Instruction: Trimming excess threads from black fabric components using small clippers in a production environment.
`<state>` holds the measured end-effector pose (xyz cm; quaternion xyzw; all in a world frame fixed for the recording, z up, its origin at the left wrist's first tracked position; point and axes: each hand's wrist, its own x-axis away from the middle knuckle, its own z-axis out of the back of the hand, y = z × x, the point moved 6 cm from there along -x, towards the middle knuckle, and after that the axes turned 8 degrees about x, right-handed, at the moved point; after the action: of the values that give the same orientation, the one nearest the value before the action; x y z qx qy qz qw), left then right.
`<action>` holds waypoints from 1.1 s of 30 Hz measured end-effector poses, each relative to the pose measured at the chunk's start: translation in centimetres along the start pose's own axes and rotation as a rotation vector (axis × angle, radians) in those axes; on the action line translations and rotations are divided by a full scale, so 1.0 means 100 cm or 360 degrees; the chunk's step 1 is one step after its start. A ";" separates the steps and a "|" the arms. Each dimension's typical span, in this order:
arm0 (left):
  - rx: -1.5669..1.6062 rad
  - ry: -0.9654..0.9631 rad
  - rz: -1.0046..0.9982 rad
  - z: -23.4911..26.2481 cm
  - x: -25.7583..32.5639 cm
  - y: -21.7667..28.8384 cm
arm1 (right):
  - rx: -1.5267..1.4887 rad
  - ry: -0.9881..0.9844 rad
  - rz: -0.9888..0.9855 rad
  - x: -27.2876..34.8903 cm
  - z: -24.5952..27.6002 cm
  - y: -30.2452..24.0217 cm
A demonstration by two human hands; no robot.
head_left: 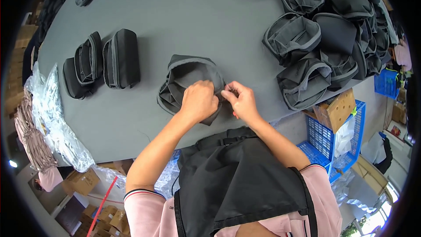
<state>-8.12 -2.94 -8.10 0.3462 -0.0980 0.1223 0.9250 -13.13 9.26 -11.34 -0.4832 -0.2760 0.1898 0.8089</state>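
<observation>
Bright, even light covers the grey surface [197, 22], with soft shadows beside the pouches [129, 59]; plastic [66, 125] glints at left, a near-right window [387, 212] glares, and edges bend toward the dark rim.

No lettering, label, number or sign can be read on anything in view.
</observation>
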 end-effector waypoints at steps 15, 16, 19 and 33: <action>0.0388 -0.0016 0.0189 -0.009 -0.026 -0.014 | -0.0607 -0.0175 -0.0253 -0.039 0.000 0.026; 0.0377 -0.0016 0.0143 -0.008 -0.029 -0.013 | -0.0648 -0.0168 -0.0278 -0.042 0.000 0.026; 0.0521 -0.0092 0.0208 0.001 -0.031 -0.016 | -0.0650 -0.0235 -0.0254 -0.044 -0.001 0.021; 0.0382 0.0073 0.0167 -0.008 -0.042 -0.011 | -0.0340 -0.0036 -0.0398 -0.029 0.020 0.036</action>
<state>-11.74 -3.94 -10.48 0.4460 -0.0794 0.1893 0.8712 -16.84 10.58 -14.49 -0.5261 -0.3619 0.0627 0.7670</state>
